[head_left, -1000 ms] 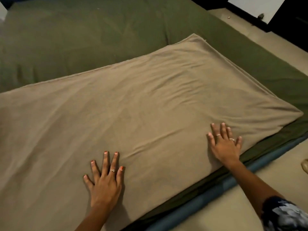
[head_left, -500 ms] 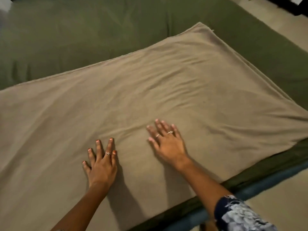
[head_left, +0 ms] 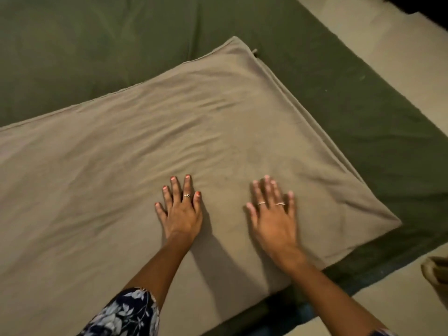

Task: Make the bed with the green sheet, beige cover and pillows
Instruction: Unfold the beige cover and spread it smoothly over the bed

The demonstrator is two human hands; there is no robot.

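Head cam looks down at both hands flat on the beige cover (head_left: 121, 190). Left hand (head_left: 180, 210) and right hand (head_left: 274, 218) lie side by side, near each other, fingers straight and spread, palms down on the cloth, gripping nothing. Right hand is a bit blurred, so prob. sliding.

Step in hand, as I judge it: smoothing the cover. It lies folded, several layers showing at its right edge, on top of the green sheet (head_left: 97, 57), towards the near side of the bed; far corner points up-frame, right corner sits close to the bed's edge. Shallow creases run across the cloth above the fingers.

Next move prob. calls for flat palms pushed outward towards the edges to press those creases out, w/ light even pressure so the layers don't shift. Cover is thin and soft and will bunch if dragged hard. Sheet looks already spread, w/ a few fold lines. No pillows in view, so that part seems not yet done.

Surface & room: low bed w/ a dark edge showing at the near side under the sheet. Pale floor (head_left: 400, 57) to the right and at bottom right. Tan object at the right frame edge, can't tell what. Dim light. Floral sleeve (head_left: 126, 314) on left arm.
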